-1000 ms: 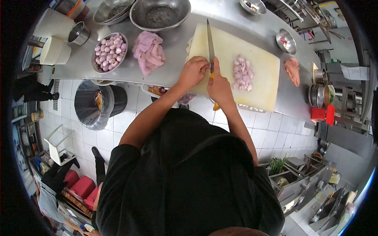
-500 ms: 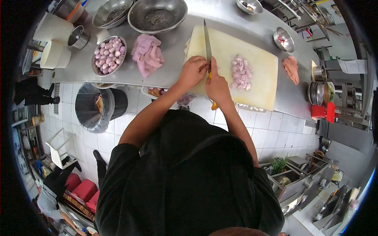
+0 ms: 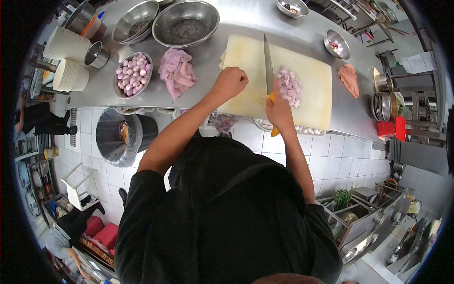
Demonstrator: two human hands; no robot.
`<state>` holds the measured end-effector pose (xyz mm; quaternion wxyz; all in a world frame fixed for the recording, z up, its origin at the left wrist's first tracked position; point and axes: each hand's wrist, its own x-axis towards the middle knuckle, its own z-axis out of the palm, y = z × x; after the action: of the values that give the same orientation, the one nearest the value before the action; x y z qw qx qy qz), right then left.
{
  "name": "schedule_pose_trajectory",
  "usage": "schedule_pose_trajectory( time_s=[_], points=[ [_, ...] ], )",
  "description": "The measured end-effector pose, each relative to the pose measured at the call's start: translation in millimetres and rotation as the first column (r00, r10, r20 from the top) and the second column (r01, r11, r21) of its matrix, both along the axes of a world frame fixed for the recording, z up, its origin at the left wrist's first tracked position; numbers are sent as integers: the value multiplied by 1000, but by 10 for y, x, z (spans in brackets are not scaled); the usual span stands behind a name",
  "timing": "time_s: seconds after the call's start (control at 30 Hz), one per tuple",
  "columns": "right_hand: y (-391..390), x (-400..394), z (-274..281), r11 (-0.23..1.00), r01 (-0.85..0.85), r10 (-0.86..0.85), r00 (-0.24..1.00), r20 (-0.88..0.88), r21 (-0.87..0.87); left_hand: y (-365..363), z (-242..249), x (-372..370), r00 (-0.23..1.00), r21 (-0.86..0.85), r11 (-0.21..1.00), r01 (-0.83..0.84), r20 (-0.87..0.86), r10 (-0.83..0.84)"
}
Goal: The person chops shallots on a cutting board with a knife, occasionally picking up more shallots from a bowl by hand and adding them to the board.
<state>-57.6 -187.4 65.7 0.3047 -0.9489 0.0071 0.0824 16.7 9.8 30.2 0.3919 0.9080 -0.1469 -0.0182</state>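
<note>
My right hand (image 3: 280, 111) is wrapped round the yellow handle of a kitchen knife (image 3: 268, 61). Its long blade points away from me over the white cutting board (image 3: 250, 97), right beside a pile of cut shallots (image 3: 289, 85). My left hand (image 3: 230, 83) is closed above the board's left part, apart from the knife; whatever its curled fingers hold, if anything, is hidden. To the left, a steel bowl holds whole peeled shallots (image 3: 134, 75), and a crumpled pink cloth (image 3: 177, 72) lies between that bowl and the board.
Large metal bowls (image 3: 186, 23) stand at the back left, near stacked white containers (image 3: 71, 75). On the right are a small bowl (image 3: 336, 44) with red pieces and an orange cloth (image 3: 348, 80). A lined bin (image 3: 118, 137) stands below the counter; other people are at the lower left.
The knife and my right hand have moved right, up against the cut shallots. My left hand, earlier beside the blade, is now apart from it and closed.
</note>
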Motion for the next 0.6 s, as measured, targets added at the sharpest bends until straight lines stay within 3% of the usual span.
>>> schedule_pose_trajectory(
  time_s=[0.1, 0.17, 0.27, 0.6],
  points=[
    [6, -69, -39, 997, -67, 65, 997, 42, 45, -89, 15, -75, 992, -34, 992, -124, -32, 122],
    [195, -113, 187, 996, -79, 82, 993, -88, 36, -144, -76, -111, 983, -67, 980, -185, -9, 185],
    [285, -153, 52, 993, -78, 85, 994, -75, 92, -205, -25, -161, 943, -134, 955, -263, -247, 225],
    [339, -121, 170, 991, -128, 130, 983, -129, 24, -215, -21, -144, 903, -253, 914, -316, -377, 208]
  ],
)
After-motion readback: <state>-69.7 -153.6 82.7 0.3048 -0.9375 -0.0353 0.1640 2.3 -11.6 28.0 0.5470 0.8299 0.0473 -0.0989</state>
